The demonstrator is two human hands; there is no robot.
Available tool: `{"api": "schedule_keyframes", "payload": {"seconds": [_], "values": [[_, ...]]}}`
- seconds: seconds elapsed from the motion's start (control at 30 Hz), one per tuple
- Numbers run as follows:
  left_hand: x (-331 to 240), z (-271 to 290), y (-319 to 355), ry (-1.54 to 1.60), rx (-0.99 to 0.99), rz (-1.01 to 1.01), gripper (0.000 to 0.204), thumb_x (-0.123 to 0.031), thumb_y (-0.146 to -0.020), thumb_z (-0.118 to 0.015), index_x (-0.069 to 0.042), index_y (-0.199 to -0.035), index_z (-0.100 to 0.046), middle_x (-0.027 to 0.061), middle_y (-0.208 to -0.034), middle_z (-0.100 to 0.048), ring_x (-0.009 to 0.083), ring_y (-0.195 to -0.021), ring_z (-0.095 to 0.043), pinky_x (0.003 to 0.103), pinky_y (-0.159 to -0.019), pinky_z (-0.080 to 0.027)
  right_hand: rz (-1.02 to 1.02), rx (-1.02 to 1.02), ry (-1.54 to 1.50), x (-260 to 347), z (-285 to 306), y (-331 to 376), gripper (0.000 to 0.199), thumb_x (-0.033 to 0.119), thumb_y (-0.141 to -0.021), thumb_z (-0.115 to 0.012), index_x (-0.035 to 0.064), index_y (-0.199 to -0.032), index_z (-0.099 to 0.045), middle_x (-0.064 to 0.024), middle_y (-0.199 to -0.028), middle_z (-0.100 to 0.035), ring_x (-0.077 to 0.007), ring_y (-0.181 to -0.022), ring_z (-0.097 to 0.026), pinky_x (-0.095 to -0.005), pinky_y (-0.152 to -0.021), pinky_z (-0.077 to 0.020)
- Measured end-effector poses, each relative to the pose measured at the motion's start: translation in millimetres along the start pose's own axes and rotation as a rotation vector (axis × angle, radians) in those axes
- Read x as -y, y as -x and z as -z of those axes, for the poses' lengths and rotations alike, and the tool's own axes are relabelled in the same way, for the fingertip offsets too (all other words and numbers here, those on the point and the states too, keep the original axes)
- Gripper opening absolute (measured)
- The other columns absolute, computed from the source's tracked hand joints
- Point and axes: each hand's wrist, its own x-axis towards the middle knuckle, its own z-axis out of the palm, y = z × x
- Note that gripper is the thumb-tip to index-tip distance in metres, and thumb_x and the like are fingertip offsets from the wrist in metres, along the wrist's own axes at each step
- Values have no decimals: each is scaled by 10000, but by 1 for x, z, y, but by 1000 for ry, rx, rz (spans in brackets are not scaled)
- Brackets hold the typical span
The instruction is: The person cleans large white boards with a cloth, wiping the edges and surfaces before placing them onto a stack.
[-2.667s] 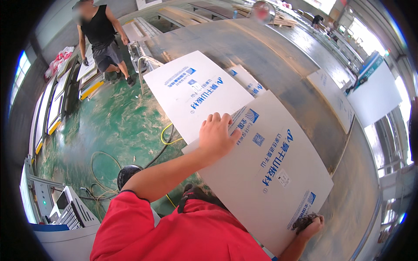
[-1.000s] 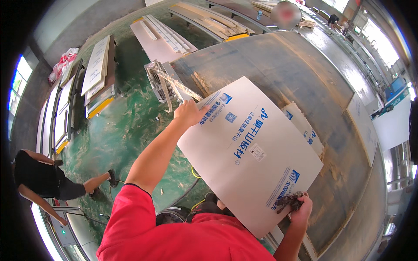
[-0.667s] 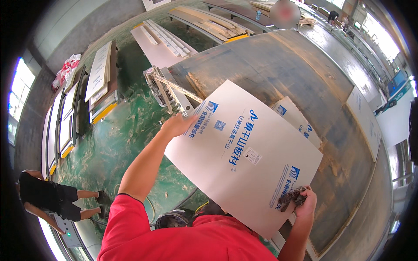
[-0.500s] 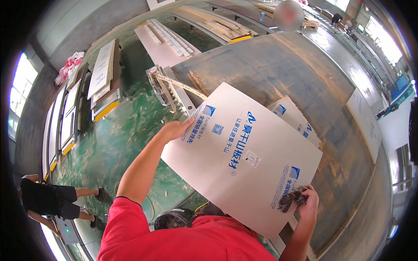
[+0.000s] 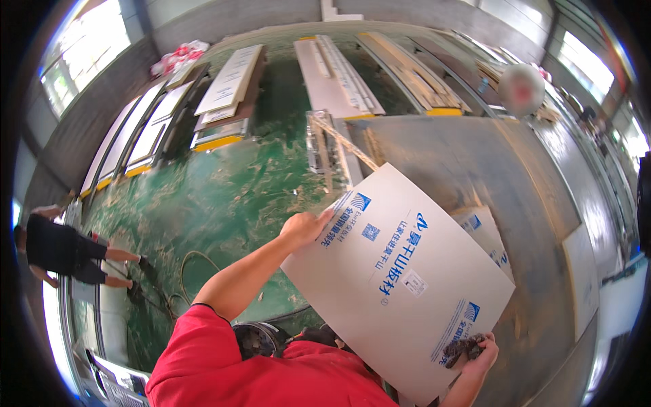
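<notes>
A large white board (image 5: 366, 292) with blue print is tilted in front of my red-shirted body. My left hand (image 5: 305, 229) is closed on its upper left edge. At the lower right, my right hand (image 5: 486, 356) grips the opposite edge, together with a crumpled dark rag or glove (image 5: 461, 350) pressed against the printed face. The undersides of both grips are hidden. Behind the board, a smaller printed white offcut (image 5: 485, 227) with a rough edge rests on the brown, dusty work table (image 5: 441, 152).
A metal fixture (image 5: 319, 146) stands by the table's left corner. Racks of boards (image 5: 230, 78) and strips (image 5: 332, 74) line the far side. Another panel (image 5: 576, 278) lies at right. A person in black (image 5: 64, 247) stands at left; a hose (image 5: 186, 271) curls on the green floor.
The view has swung left, so the racks and table appear farther right. Both hands keep their hold on the board, which sits slightly farther right and lower in the picture.
</notes>
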Motion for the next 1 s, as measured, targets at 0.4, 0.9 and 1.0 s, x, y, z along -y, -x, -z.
{"api": "schedule_keyframes", "payload": {"seconds": [0.4, 0.9, 1.0], "values": [[176, 97, 33, 407, -335, 186, 794, -671, -919, -281, -1, -918, -707, 226, -888, -677, 388, -925, -636, 439, -866, -467, 208, 458, 339, -25, -145, -30, 403, 239, -758, -574, -18, -1067, -545, -97, -1015, -588, -224, -966, -546, -391, -876, -447], [589, 295, -112, 645, -518, 697, 854, -675, -928, -201, 15, -984, -701, 253, -1014, -660, 406, -1018, -608, 451, -914, -440, 57, 860, 539, -302, -738, 146, 151, 64, -591, -422, 40, -717, -501, -36, -725, -509, -164, -723, -505, -242, -691, -407], [652, 348, -115, 621, -519, 813, 849, -669, -931, -200, 14, -969, -704, 255, -1036, -655, 408, -1038, -599, 451, -926, -434, -121, 849, 539, -373, -830, 178, 154, 57, -593, -426, 36, -722, -508, -36, -731, -517, -177, -714, -520, -250, -683, -423]]}}
